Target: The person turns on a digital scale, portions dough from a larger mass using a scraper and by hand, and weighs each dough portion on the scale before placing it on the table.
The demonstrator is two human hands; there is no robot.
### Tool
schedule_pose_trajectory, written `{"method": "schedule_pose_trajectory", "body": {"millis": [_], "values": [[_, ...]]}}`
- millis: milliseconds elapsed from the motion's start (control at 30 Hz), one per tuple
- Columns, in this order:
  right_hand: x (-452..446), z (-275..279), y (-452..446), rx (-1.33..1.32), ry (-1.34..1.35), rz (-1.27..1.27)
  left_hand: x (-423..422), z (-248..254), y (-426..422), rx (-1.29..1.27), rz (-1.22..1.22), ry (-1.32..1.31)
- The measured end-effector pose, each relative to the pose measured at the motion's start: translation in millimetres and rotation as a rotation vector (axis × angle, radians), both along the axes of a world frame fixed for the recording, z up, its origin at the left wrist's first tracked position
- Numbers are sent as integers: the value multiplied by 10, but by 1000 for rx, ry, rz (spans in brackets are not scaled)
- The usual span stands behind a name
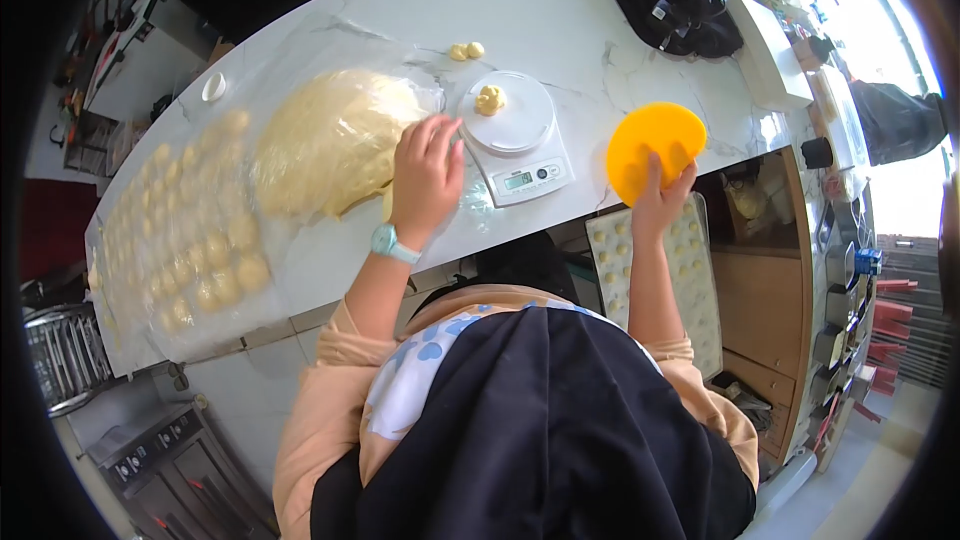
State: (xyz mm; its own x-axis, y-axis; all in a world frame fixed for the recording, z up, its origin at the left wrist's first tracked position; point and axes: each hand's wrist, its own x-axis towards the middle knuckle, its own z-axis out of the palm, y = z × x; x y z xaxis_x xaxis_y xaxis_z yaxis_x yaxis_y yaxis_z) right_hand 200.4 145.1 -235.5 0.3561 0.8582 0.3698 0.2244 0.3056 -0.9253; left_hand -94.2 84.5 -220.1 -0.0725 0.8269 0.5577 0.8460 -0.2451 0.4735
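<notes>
At the far left, from where I stand, the dough balls (252, 272) lie under clear film (140, 335); film over finished portions should limit drying. Next is the dough mass (330, 140), also largely under film; uncovering only the edge being cut would protect the remainder. The left hand (430, 180) is beside the scale, fingers loosely spread and partly bent, with nothing visible in its grasp; whether a fingertip contacts the weighing pan (525, 125) cannot be told. For a true reading, keep fingers and film off the pan. Two small dough pieces (467, 51) rest on the table beyond the scale (550, 185). The dough portion (489, 100) sits on the pan, toward its far left side, uneven in shape; a more central position would be sounder practice. Allow the display (518, 181) to settle before correcting with a small pinch; its digits are too small to read with certainty. To the right, the right hand (662, 205) grips the yellow scraper (640, 135) by its near edge, well clear of the scale. Maintain that clearance during weighing, and cut cleanly rather than tear. Below table level, the tray (713, 315) holds rows of small pieces.
</notes>
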Motion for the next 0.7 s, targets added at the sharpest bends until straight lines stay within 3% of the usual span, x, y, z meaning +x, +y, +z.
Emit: {"method": "schedule_pose_trajectory", "body": {"millis": [100,233,367,467,567,667,700], "values": [[202,-430,333,-42,-1,16,2,-59,-269,-40,-20,-156],[89,-562,525,-52,240,-49,12,49,-124,-139,-53,-284],[-10,-471,501,-116,33,-69,105,189,499,-164,-101,-405],[14,-495,492,-118,-9,-81,176,49,913,-140,-91,-234],[10,-481,465,-124,3,-63,55,-37,1173,-275,-160,-144],[-17,-405,439,-157,5,-65,-132,170,1445,-317,-57,-290],[-26,-393,429,-159,-5,-69,-238,108,1599,-227,5,-306]]}}
